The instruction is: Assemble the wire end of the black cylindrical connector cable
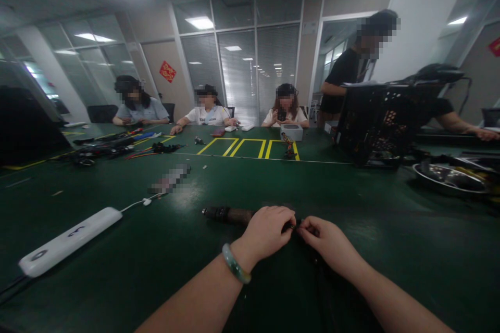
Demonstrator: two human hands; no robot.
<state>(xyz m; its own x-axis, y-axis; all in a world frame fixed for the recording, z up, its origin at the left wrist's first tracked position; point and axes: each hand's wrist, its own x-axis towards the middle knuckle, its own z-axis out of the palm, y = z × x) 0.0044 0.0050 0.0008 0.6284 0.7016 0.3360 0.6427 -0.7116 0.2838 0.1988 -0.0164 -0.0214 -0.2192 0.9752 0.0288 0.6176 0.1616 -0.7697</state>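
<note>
A dark, cylindrical electric screwdriver (230, 215) lies across the green table, its metal tip pointing left. My left hand (267, 229), with a jade bangle on the wrist, is closed over the tool's rear end, which it mostly hides. Close beside it, my right hand (326, 242) pinches at the same end, where a thin dark cord (315, 257) seems to run down toward me. The thumb and forefinger cover what they grip, so the joint between tool and cord cannot be made out.
A white power strip (72, 239) lies at left, its white cable leading to a blurred-out item (170, 179). Tangled cables (103, 148) sit behind. At right stand a black computer case (369, 125) and a metal bowl (449, 179). Several people sit or stand beyond the table.
</note>
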